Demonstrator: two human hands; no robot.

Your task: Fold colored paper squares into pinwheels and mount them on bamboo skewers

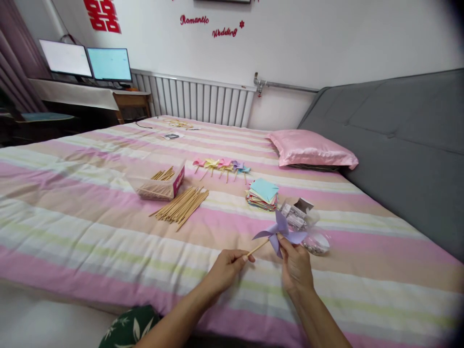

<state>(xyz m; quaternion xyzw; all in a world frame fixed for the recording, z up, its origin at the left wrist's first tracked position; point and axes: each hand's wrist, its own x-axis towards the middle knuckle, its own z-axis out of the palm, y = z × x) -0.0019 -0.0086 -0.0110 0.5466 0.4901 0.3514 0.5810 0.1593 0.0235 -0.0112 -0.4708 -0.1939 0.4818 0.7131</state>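
The left hand pinches the lower end of a thin wooden stick between thumb and fingers, closed on it. The right hand grips the purple paper pinwheel at its centre, fingertips closed on the spot where the stick meets the paper. The pinwheel hangs just above the striped bedspread, near the bed's front edge.

Just beyond it lie clear plastic packets and a small round container of tiny pieces; I cannot tell what they are. Behind those sits a stack of coloured paper squares, blue on top. Farther back, a row of finished pinwheels lies on the spread. To the left are a loose bundle of wooden sticks and an open box with more sticks inside; its pink side shows print too small to read.

On the wall, red lettering reads "Romantic" and "Wedding", beside a red double-happiness character. A pink pillow rests by the grey headboard.
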